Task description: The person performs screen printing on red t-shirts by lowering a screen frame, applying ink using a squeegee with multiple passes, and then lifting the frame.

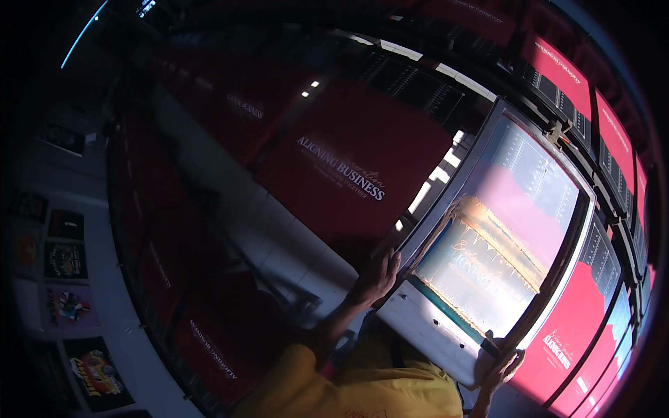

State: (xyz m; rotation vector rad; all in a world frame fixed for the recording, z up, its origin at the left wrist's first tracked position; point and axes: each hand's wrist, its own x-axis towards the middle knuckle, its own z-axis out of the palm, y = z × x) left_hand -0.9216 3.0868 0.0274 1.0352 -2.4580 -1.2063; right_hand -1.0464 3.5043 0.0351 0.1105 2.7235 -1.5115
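Observation:
A screen-printing frame (416,315) lies tilted before me, its pale mesh (496,275) carrying a stencil of lettering and bands of orange-brown residue. Along the near end of the mesh runs a strip of teal ink (446,311). My left hand (380,276) is closed on the frame's left side, near its lower corner. At the near right corner my right hand (499,365) grips the frame, its fingers curled up over the edge. A small dark piece beside those fingers is too shadowed to name. A metal clamp (555,134) sits at the far end of the frame.
Left of the frame, a red printed fabric panel (355,160) lies on a long table with more in rows behind. Further red panels (568,334) line the right side. Several colourful printed sheets (97,373) lie at far left. A white ledge (306,240) runs beside the table.

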